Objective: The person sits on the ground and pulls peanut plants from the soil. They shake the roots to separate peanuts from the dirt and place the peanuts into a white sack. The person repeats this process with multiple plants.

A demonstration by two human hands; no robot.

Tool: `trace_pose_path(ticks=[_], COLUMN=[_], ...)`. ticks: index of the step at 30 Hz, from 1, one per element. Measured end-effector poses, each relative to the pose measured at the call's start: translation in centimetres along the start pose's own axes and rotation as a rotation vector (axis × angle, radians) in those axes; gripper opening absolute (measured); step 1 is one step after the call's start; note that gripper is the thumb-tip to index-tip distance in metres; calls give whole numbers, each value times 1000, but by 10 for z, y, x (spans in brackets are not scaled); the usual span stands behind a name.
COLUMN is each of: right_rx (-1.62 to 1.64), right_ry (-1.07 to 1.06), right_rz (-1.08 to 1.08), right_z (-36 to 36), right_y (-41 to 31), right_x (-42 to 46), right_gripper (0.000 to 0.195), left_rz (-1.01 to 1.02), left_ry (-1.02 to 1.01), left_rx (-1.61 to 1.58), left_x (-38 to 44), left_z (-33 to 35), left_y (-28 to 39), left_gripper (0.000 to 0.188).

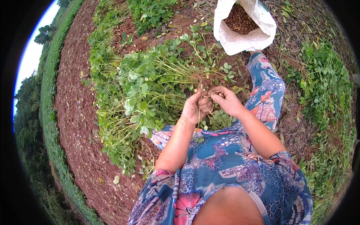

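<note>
My left hand [195, 105] is closed around the stems and roots of a pulled peanut plant [203, 97], just above my lap. With thumb and fingertips together, my right hand [227, 100] pinches at the small pods and thin roots beside it. Soil clings to the fingers of both hands. Right behind the hands lies a thick heap of uprooted peanut plants [146, 84], leaves to the left and brownish roots [200, 77] towards the middle. Which pods are in the right fingertips is too small to tell.
Beyond my foot stands an open white woven sack [242, 46] holding many brown peanuts [241, 20]. More green plants [326, 87] lie along the right. Bare reddish soil [76, 112] stretches at left, bordered by a green crop row [50, 92]. My bent leg [265, 90] is between hands and sack.
</note>
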State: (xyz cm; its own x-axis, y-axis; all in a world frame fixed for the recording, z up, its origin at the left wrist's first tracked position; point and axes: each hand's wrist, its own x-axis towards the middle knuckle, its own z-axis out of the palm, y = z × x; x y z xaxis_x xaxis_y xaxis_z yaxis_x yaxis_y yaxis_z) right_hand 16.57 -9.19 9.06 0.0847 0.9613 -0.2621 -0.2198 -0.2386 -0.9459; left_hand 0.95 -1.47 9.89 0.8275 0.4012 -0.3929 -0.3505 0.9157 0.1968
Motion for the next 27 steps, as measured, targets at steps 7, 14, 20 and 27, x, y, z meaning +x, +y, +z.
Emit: trace_pose_path(ticks=[7,14,20,27], right_rx=[140,369,194,108], right_ry=[-109,46,-170,-42], right_rz=[313,342,326,131], right_z=[-4,-4,-12,-22], right_y=[-16,9,3,-27], right_x=[4,7,-8,-34], right_gripper=[31,18,23,26], left_rz=[47,309,361,557], left_ry=[187,404,456,599], left_rx=[254,683,777,1978], left_x=[-2,8,23,14], left_z=[7,19,9,-17], left_y=[0,-25,-19,-21], left_gripper=[20,6,11,15])
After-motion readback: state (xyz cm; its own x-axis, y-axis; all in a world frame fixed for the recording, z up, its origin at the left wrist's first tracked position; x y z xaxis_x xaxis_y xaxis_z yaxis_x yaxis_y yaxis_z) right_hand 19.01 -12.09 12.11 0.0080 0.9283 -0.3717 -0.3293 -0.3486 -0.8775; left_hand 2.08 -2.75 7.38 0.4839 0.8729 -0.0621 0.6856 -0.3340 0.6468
